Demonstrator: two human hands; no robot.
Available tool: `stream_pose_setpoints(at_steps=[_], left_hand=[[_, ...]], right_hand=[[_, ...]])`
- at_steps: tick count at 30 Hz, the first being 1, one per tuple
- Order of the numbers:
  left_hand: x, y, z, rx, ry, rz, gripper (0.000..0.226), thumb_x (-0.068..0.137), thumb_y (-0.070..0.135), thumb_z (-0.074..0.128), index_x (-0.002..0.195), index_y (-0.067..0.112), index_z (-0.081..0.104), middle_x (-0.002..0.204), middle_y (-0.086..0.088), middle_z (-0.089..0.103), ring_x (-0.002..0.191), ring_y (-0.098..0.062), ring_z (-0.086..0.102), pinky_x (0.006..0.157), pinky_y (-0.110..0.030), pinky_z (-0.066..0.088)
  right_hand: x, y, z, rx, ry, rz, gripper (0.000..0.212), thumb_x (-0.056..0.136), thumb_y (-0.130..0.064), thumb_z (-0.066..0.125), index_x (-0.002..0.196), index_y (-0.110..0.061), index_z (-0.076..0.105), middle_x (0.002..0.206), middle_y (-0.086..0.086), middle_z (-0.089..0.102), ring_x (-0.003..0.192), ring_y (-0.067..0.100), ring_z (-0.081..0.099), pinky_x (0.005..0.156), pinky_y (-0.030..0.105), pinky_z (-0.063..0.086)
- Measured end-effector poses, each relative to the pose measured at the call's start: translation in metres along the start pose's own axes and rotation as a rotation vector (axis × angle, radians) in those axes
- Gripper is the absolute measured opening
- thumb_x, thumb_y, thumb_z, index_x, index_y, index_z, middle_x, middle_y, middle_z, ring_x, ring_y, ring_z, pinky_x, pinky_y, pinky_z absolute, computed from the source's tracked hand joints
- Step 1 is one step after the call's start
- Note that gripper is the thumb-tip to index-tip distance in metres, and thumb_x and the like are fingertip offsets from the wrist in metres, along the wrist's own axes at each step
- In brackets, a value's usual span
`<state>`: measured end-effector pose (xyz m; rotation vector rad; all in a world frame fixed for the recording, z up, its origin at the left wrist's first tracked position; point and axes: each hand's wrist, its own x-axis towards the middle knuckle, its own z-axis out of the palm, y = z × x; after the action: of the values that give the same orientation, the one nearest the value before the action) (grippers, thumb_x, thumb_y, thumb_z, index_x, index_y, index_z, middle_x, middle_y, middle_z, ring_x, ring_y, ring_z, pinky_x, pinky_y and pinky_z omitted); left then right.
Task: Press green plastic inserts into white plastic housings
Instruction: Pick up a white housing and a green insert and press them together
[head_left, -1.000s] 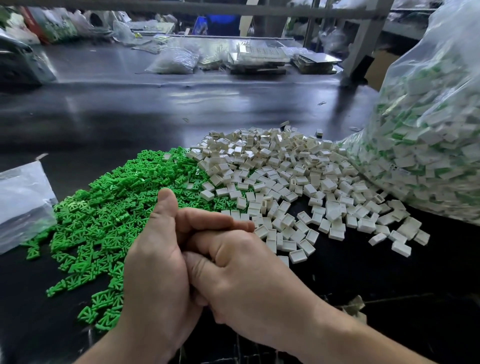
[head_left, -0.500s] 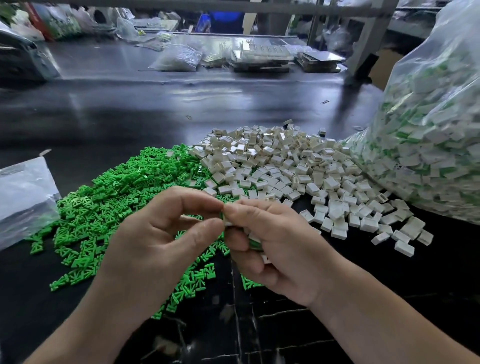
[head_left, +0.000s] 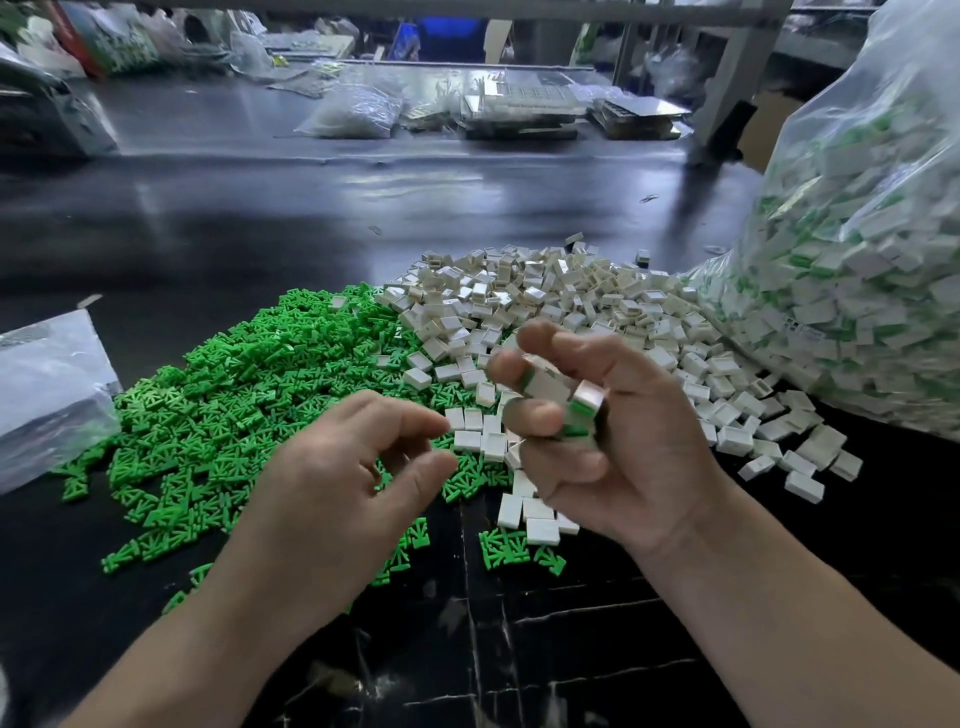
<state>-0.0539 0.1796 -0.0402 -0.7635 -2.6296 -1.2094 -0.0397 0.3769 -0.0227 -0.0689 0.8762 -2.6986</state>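
Cool, even light from overhead; a soft, wide-angle picture.
Pale glare streaked the glossy black tabletop (head_left: 415, 182), and the big clear plastic bag (head_left: 857, 234) shone milky. Motion blur smeared my right hand (head_left: 623, 441) and the white plastic housings (head_left: 545, 387) it gripped; the far clutter (head_left: 493, 104) was hazy, the edges bowed.

left hand (head_left: 332, 488) let go, right hand (head_left: 613, 436) lifted

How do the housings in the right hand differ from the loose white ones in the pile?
The held housings show green at their edges, so inserts look fitted; the pile housings show plain white. The held housings are bunched together, gripped in the right hand above the table; the pile housings lie scattered on it. Both are small white rectangular blocks.
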Motion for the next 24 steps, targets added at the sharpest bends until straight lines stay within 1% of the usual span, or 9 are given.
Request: stream_pose_setpoints(at_steps=[4, 6, 8, 12, 14, 16, 18, 21, 24], left_hand=[[-0.004, 0.000, 0.012, 0.222, -0.135, 0.065, 0.040, 0.085, 0.067, 0.050, 0.113, 0.042, 0.064, 0.102, 0.026, 0.058, 0.090, 0.005, 0.056, 0.074, -0.019, 0.048], [-0.003, 0.001, 0.016, 0.319, -0.175, 0.126, 0.045, 0.087, 0.066, 0.048, 0.122, 0.041, 0.061, 0.112, 0.020, 0.059, 0.098, -0.003, 0.056, 0.077, -0.022, 0.046], [-0.001, 0.002, 0.019, 0.366, -0.214, 0.221, 0.045, 0.089, 0.058, 0.050, 0.124, 0.034, 0.065, 0.113, 0.010, 0.062, 0.100, -0.014, 0.058, 0.078, -0.028, 0.047], [0.003, 0.003, 0.026, 0.429, -0.260, 0.327, 0.033, 0.091, 0.048, 0.049, 0.106, 0.030, 0.072, 0.102, 0.007, 0.064, 0.090, -0.018, 0.056, 0.073, -0.038, 0.050], [0.004, 0.002, 0.027, 0.434, -0.257, 0.324, 0.030, 0.092, 0.046, 0.048, 0.093, 0.030, 0.073, 0.096, 0.008, 0.064, 0.085, -0.019, 0.055, 0.070, -0.039, 0.049], [0.005, 0.001, 0.026, 0.431, -0.239, 0.315, 0.022, 0.091, 0.043, 0.057, 0.085, 0.028, 0.072, 0.091, 0.008, 0.063, 0.082, -0.019, 0.055, 0.068, -0.039, 0.049], [0.004, 0.001, 0.027, 0.431, -0.222, 0.298, 0.020, 0.089, 0.043, 0.061, 0.085, 0.027, 0.071, 0.090, 0.008, 0.062, 0.082, -0.018, 0.054, 0.069, -0.039, 0.049], [0.002, 0.005, 0.031, 0.434, -0.202, 0.267, 0.034, 0.086, 0.055, 0.052, 0.096, 0.027, 0.071, 0.091, 0.008, 0.062, 0.084, -0.017, 0.053, 0.072, -0.036, 0.047], [0.001, 0.009, 0.038, 0.433, -0.214, 0.268, 0.031, 0.086, 0.053, 0.054, 0.090, 0.027, 0.071, 0.087, 0.008, 0.060, 0.083, -0.017, 0.052, 0.074, -0.037, 0.045]], right_hand=[[0.002, -0.004, -0.004, 0.025, 0.075, -0.010, 0.019, 0.075, -0.005, 0.067, 0.091, -0.013, 0.063, 0.078, 0.006, 0.060, 0.047, 0.010, 0.055, 0.028, 0.015, 0.036], [0.003, -0.006, -0.005, 0.032, 0.135, -0.001, 0.021, 0.076, -0.002, 0.067, 0.093, -0.012, 0.061, 0.075, 0.005, 0.058, 0.047, 0.010, 0.054, 0.029, 0.015, 0.036], [0.004, -0.008, -0.007, -0.015, 0.218, 0.000, 0.023, 0.075, 0.000, 0.066, 0.094, -0.011, 0.060, 0.072, 0.004, 0.057, 0.048, 0.009, 0.053, 0.029, 0.014, 0.034], [0.005, -0.007, -0.009, -0.120, 0.294, -0.007, 0.028, 0.069, 0.001, 0.063, 0.094, -0.011, 0.058, 0.069, 0.003, 0.056, 0.049, 0.010, 0.051, 0.029, 0.014, 0.033], [0.005, -0.006, -0.009, -0.144, 0.286, -0.002, 0.029, 0.069, 0.001, 0.062, 0.096, -0.010, 0.057, 0.070, 0.003, 0.056, 0.048, 0.010, 0.051, 0.030, 0.015, 0.033], [0.005, -0.005, -0.010, -0.163, 0.279, -0.001, 0.029, 0.070, 0.000, 0.063, 0.097, -0.010, 0.058, 0.071, 0.003, 0.057, 0.048, 0.010, 0.051, 0.030, 0.015, 0.034], [0.005, -0.004, -0.011, -0.194, 0.278, -0.003, 0.029, 0.068, -0.001, 0.066, 0.096, -0.009, 0.059, 0.072, 0.005, 0.057, 0.048, 0.010, 0.051, 0.030, 0.016, 0.034], [0.005, -0.004, -0.011, -0.251, 0.296, -0.005, 0.026, 0.069, -0.003, 0.067, 0.094, -0.009, 0.061, 0.071, 0.006, 0.057, 0.047, 0.011, 0.051, 0.030, 0.016, 0.033], [0.005, -0.003, -0.011, -0.277, 0.309, -0.015, 0.025, 0.068, -0.005, 0.068, 0.092, -0.009, 0.063, 0.070, 0.005, 0.057, 0.047, 0.011, 0.051, 0.030, 0.017, 0.033]])
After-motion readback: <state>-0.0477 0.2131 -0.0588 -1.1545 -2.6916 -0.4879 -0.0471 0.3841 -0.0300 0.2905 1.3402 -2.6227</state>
